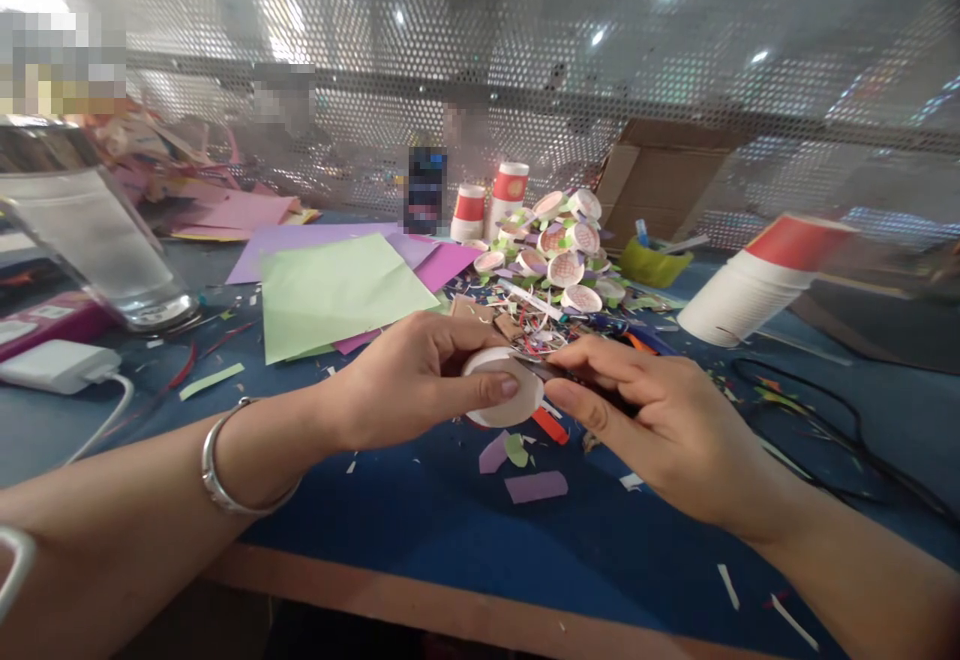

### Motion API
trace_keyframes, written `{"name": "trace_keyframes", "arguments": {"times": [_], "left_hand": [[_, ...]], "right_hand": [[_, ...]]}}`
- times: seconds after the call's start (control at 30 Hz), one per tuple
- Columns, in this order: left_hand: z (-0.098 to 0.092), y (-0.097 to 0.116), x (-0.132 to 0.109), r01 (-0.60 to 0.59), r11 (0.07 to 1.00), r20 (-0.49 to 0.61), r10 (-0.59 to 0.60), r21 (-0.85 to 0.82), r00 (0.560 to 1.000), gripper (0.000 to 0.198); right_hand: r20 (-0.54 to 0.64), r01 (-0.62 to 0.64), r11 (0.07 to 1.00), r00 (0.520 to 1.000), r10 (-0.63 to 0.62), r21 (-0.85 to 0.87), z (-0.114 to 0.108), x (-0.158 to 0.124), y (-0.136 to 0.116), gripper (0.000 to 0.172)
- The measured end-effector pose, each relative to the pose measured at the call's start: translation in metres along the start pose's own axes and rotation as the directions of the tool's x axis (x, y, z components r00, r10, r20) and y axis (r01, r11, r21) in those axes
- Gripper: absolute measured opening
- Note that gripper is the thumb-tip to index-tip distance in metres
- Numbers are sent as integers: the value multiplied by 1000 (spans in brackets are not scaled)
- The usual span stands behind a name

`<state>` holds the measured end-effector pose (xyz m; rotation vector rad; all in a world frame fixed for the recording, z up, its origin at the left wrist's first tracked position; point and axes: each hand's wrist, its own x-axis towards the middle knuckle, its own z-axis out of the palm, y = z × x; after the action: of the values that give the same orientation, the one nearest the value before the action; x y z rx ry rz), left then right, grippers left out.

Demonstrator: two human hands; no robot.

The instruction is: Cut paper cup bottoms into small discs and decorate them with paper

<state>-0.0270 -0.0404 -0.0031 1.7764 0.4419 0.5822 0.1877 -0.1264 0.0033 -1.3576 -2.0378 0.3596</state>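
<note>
My left hand (pixel 420 380) grips a small round white paper cup piece (pixel 514 408), thumb flat across its face and fingers behind it. Close by on the right, my right hand (pixel 660 420) has thumb and fingers drawn together at the piece's edge; what lies between them I cannot make out. Below the piece an orange object (pixel 551 427) shows partly. Purple paper scraps (pixel 536 487) and a green paper cutout (pixel 517 450) lie in front on the blue table (pixel 420 540).
Behind the hands rises a pile of cut cup pieces (pixel 565 268) with green and purple bits. Stacked paper cups (pixel 750 285) stand at right, near a black cable (pixel 847 430). Coloured sheets (pixel 345 295), a glass of water (pixel 112 250) and a white charger (pixel 56 367) are leftward.
</note>
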Motion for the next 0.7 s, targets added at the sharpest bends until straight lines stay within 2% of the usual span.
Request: {"name": "trace_keyframes", "arguments": {"times": [0.27, 0.57, 0.7], "left_hand": [[-1, -2, 0, 21, 999, 25, -21, 26, 999, 29], [-1, -4, 1, 54, 995, 66, -59, 80, 996, 26], [-1, -2, 1, 50, 997, 82, -55, 63, 995, 25]], "right_hand": [[4, 31, 998, 1000, -31, -47, 1, -2, 2, 24], [9, 39, 998, 999, -39, -51, 3, -4, 0, 26], [-14, -15, 1000, 1000, 15, -2, 2, -4, 0, 25]]}}
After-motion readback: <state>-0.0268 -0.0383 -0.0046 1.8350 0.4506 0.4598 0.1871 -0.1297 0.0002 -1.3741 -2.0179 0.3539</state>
